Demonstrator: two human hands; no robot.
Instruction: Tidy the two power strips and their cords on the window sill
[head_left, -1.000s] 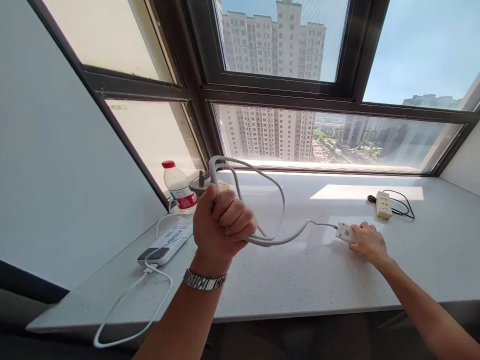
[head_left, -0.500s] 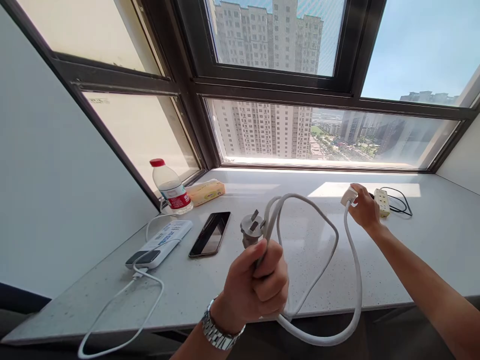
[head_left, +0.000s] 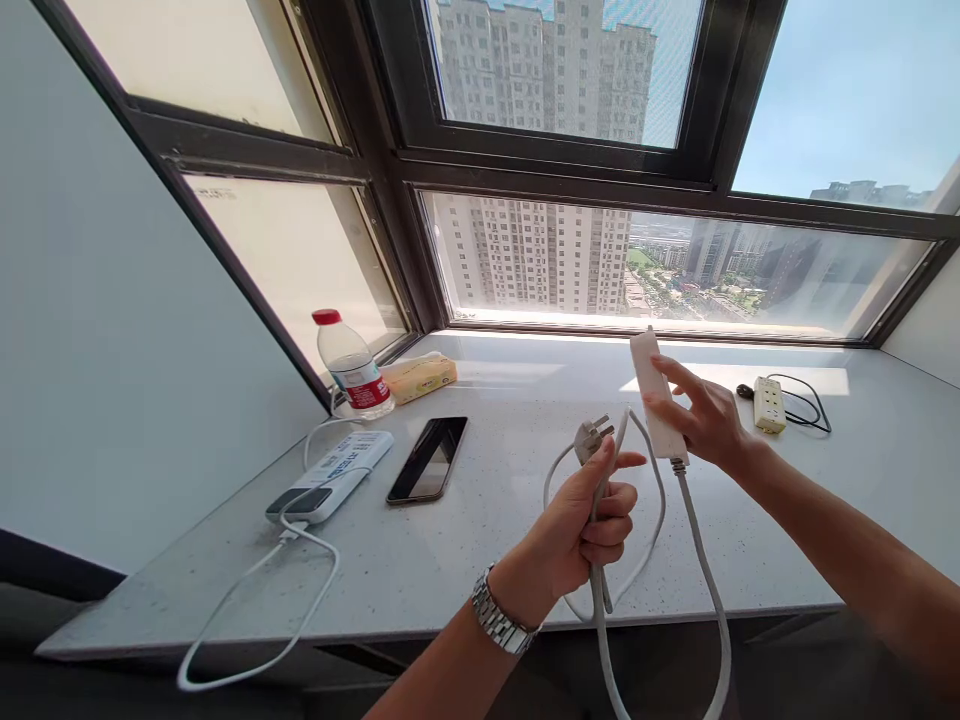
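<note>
My left hand (head_left: 592,525), with a metal watch on its wrist, is closed around a bundled white power cord (head_left: 628,440). A three-pin plug (head_left: 592,437) sticks up above its thumb, and the index finger points out to the right. In my right hand (head_left: 701,415) is a white power strip (head_left: 657,395), gripped from its right side and held tilted above the sill. The cord leaves the strip's lower end and hangs past the sill's front edge. The strip's outlets cannot be made out from here.
On the left of the white sill (head_left: 495,550) lie a phone (head_left: 428,460), a white power bank (head_left: 330,476) with a looped cable, a tissue pack (head_left: 420,377) and a red-capped bottle (head_left: 352,365). A small yellowish power strip (head_left: 769,405) with black cord lies right. Windows rise behind.
My right hand has moved left and turned, bringing the power strip upright into fuller view. My left hand has shifted right with the plug and cord, closer to the strip.
</note>
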